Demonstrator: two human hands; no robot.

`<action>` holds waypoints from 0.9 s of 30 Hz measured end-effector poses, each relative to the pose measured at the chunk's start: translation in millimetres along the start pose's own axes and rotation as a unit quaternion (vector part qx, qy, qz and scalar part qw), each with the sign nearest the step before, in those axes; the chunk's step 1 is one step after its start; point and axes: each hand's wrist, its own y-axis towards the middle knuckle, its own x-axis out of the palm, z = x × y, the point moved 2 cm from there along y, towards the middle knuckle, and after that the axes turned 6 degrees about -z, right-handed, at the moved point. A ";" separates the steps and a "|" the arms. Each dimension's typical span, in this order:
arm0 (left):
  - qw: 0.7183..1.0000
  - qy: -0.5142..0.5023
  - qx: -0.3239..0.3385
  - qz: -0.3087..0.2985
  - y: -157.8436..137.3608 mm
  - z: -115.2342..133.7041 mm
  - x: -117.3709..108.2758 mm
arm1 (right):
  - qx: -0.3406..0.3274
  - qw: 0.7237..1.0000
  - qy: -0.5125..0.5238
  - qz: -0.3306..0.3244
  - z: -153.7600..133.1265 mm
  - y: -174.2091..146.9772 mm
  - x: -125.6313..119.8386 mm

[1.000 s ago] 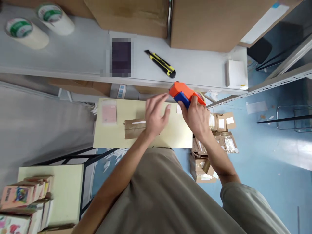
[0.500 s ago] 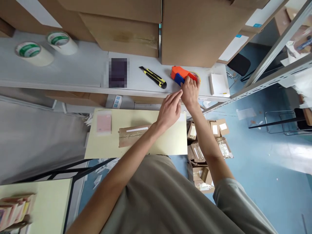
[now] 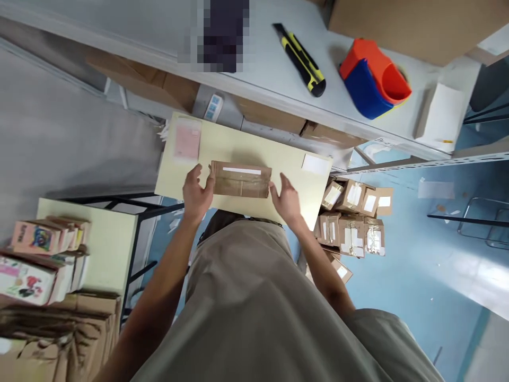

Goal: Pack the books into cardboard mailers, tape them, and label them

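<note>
A taped cardboard box (image 3: pixel 240 187) with a white strip along its upper side lies on the pale yellow table (image 3: pixel 167 180). At the box's left end is my left hand (image 3: pixel 196 196), open, its thumb and fingertips by the edge. My right hand (image 3: pixel 286 199), also open with fingers apart, is at the right end, thumb close to the edge; whether it presses on the box I cannot tell. On the grey shelf above lie an orange and blue tape dispenser (image 3: pixel 368 85) and a yellow and black box cutter (image 3: pixel 300 61).
A pink sheet (image 3: pixel 187 140) and a white paper (image 3: pixel 315 163) lie on the table. White slips (image 3: pixel 441 116) sit at the shelf's right end. Parcels (image 3: pixel 352 233) are piled on the floor at right; books (image 3: pixel 43 239) and flattened cardboard (image 3: pixel 79 329) are at left.
My right hand has let go of the tape dispenser, which stays on the shelf. Both hands have come down to opposite ends of the cardboard box, and the view has tilted lower.
</note>
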 end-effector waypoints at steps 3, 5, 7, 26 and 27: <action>0.997 0.003 -0.045 -0.060 -10.4 -13.2 -2.7 | 0.019 0.998 0.040 -0.035 -6.6 -0.4 42.4; 0.995 0.024 -0.051 -0.086 -14.8 -5.1 3.7 | 0.027 0.999 0.044 -0.011 -9.5 3.4 53.5; 0.994 0.052 -0.065 -0.073 -16.2 6.1 12.7 | 0.034 0.998 0.046 0.018 -9.9 7.8 58.4; 0.980 -0.029 0.054 -0.189 32.5 -18.6 -10.3 | 0.041 0.982 0.099 0.156 3.3 2.9 50.6; 0.976 -0.041 0.064 -0.204 33.9 -20.4 -13.4 | 0.045 0.980 0.092 0.173 3.0 -2.6 47.6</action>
